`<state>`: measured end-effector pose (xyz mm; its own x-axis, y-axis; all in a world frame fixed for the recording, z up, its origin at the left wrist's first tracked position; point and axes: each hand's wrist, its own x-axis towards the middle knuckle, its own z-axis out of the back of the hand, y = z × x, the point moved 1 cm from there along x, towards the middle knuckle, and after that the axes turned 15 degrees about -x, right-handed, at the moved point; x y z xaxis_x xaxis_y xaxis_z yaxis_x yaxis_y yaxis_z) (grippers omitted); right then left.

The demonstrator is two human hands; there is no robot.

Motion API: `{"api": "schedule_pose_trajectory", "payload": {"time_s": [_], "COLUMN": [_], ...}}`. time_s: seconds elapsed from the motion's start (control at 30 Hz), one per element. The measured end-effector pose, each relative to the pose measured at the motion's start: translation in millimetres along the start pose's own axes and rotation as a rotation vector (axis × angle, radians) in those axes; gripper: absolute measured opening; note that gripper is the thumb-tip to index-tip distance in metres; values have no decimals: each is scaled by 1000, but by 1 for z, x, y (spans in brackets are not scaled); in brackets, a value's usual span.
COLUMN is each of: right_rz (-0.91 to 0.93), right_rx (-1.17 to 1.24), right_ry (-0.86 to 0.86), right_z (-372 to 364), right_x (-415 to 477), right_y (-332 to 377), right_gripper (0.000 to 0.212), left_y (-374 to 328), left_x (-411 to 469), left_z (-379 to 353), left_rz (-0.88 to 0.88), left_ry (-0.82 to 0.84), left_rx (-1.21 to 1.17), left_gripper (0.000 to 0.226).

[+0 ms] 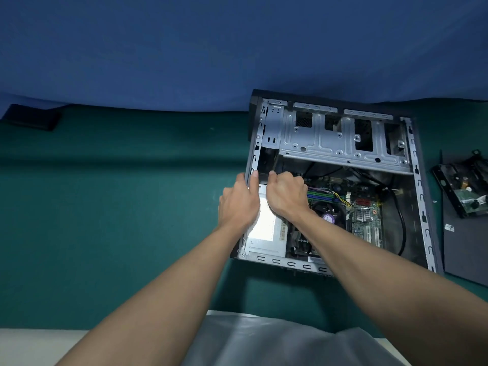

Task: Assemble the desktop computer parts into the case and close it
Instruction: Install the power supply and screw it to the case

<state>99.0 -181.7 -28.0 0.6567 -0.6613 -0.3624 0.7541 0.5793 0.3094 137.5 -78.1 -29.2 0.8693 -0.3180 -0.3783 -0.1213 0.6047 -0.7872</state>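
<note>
— Green cloth covers the table [105, 207], and a blue backdrop [237, 48] hangs behind it. What lies on it?

— A computer case [420, 180] lies on its side with the open side up. Everything else I'll place from that case.

— What is inside it?

— A silver power supply [264, 233] sits in the case's near left corner. The motherboard [367, 223] lies to the right of it on the case floor, with a fan bearing a purple label [328, 218]. A metal drive cage [330, 143] spans the far end of the case. A black cable [401, 220] loops along the case's right wall.

— And the hands?

— The left hand [239, 204] grips the case's left wall, with one fingertip inside the rim and the others outside. The right hand [286, 196] is inside the case, over the far end of the power supply. Its fingers are curled into a fist. Whether they clamp on anything, I cannot tell; the knuckles hide it.

— Anything outside the case?

— A dark flat panel [464, 249] lies just right of the case. A black drive-like part [464, 191] rests on the panel's far end. Well off to the case's left, at the table's far edge, sits a small black object [33, 118], too dim to identify.
</note>
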Motion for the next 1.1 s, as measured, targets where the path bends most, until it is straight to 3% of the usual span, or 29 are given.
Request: {"api": "schedule_pose_trajectory", "payload": {"time_s": [0.2, 0.37, 0.5, 0.67, 0.73, 0.8, 0.9, 1.1], "right_rz": [25, 151, 151, 100, 103, 144, 177, 249], "right_rx": [-12, 80, 180, -50, -188, -354, -492, -649], "right_ry": [30, 136, -32, -186, -116, 15, 189, 237], "right_z": [3, 16, 30, 59, 64, 63, 60, 58], "right_x": [-1, 4, -3, 11, 22, 30, 40, 56], "right_y": [0, -16, -61, -123, -141, -152, -159, -157], "right_gripper": [51, 57, 52, 19, 24, 35, 42, 30], "left_y": [1, 2, 1, -5, -15, -28, -50, -53], "left_x": [0, -3, 1, -4, -6, -1, 16, 36], "left_z": [0, 3, 5, 5, 3, -3, -17, -32], "left_rz": [18, 48, 52, 56, -65, -297, -573, -646], "left_ry": [-11, 14, 26, 63, 16, -45, 21, 152], "left_rx": [51, 95, 56, 102, 210, 343, 537, 766], "left_gripper": [66, 85, 78, 70, 63, 63, 60, 58]}}
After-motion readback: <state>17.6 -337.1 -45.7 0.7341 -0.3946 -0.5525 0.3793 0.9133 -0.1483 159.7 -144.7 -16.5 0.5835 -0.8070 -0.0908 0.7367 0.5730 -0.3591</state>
